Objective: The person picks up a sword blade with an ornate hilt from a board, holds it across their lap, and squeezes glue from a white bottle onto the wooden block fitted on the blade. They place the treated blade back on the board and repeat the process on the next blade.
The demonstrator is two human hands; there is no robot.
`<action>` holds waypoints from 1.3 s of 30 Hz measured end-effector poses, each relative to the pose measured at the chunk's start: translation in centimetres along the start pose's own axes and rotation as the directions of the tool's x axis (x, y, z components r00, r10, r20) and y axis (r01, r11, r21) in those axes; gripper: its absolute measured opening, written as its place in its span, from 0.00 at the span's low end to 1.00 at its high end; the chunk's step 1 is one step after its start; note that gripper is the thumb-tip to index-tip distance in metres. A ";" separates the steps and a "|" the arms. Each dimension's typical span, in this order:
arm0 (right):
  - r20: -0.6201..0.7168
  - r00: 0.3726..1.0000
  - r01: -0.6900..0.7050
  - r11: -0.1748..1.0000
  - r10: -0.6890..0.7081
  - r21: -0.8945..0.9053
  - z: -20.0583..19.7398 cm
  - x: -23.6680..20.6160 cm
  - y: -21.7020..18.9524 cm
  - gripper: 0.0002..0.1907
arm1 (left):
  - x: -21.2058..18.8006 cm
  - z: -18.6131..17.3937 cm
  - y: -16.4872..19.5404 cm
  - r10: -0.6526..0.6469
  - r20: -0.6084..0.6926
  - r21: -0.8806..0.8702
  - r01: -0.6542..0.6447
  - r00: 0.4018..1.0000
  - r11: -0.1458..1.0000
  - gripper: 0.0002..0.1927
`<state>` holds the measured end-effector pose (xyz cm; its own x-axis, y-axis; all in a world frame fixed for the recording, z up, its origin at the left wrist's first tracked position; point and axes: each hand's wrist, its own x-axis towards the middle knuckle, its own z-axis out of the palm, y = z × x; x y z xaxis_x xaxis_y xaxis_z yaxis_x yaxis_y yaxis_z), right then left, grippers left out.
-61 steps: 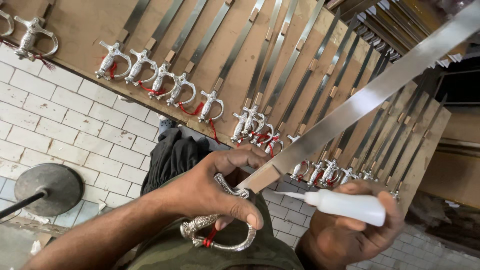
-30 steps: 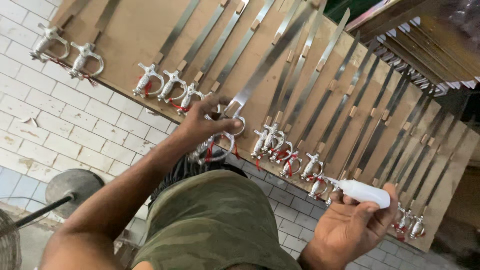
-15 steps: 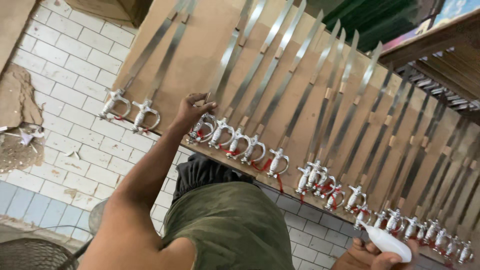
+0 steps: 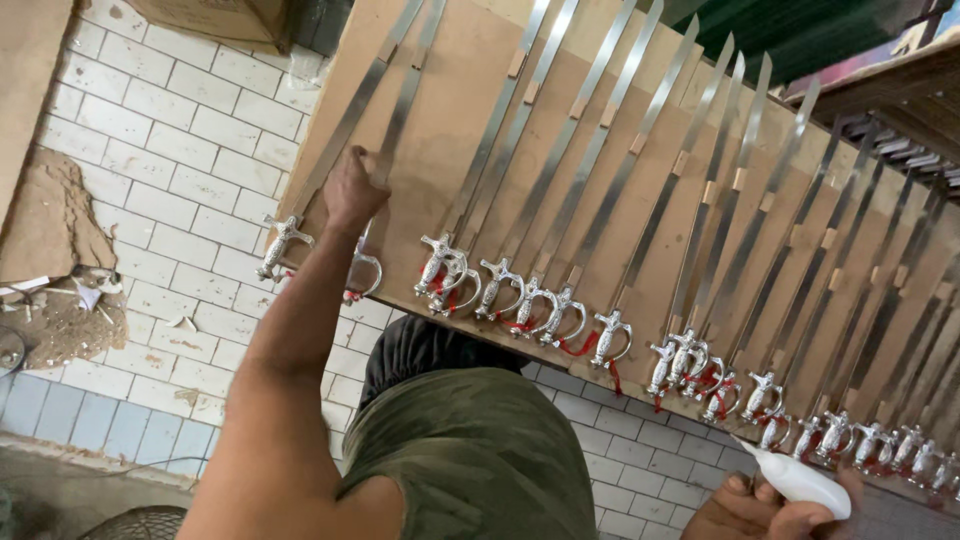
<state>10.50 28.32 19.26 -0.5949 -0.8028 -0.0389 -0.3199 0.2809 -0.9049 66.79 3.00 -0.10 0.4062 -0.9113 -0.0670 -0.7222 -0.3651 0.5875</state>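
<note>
Left arm stretched far forward, left hand [image 4: 352, 190] curled; right hand [image 4: 765, 508] low, fingers [image 4: 742, 487] closed in a grip

A workshop: rows of unfinished swords [image 4: 560, 230] lie on a board [image 4: 470, 120] over tiled floor [image 4: 170, 180].

A floor of white rectangular tiles [image 4: 190, 150] fills the left side, giving way to pale blue tiles [image 4: 70, 420] near the lower left corner. A patch of broken, crumbling brown surface [image 4: 50, 230] with scattered debris interrupts the tiling at the left edge, and a cardboard box [image 4: 215, 20] sits at the top. Green sheeting [image 4: 800, 30] and dark wooden planks [image 4: 880, 90] occupy the upper right under even, soft daylight.
</note>
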 end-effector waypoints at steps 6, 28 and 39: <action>0.042 0.999 0.012 0.909 -0.033 0.417 3.8 -3.5 -6.0 0.29 | 0.5 -1.4 1.3 -0.210 0.261 -0.510 0.319 0.942 0.799 0.19; -0.097 0.930 0.316 0.637 -0.354 0.703 -13.1 0.2 -4.8 0.24 | -33.9 -11.8 34.1 0.813 0.180 -0.116 -0.809 0.554 0.577 0.06; -0.177 0.882 0.464 0.737 -0.437 0.492 -21.2 2.0 -0.2 0.24 | -43.2 -8.0 36.4 0.732 0.450 -0.063 -0.799 0.512 0.598 0.21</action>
<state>-6.23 37.84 28.31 -0.5154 -0.7375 0.4365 -0.1491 -0.4244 -0.8931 27.41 30.55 30.60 -0.5721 -0.8195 0.0327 -0.7211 0.5216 0.4559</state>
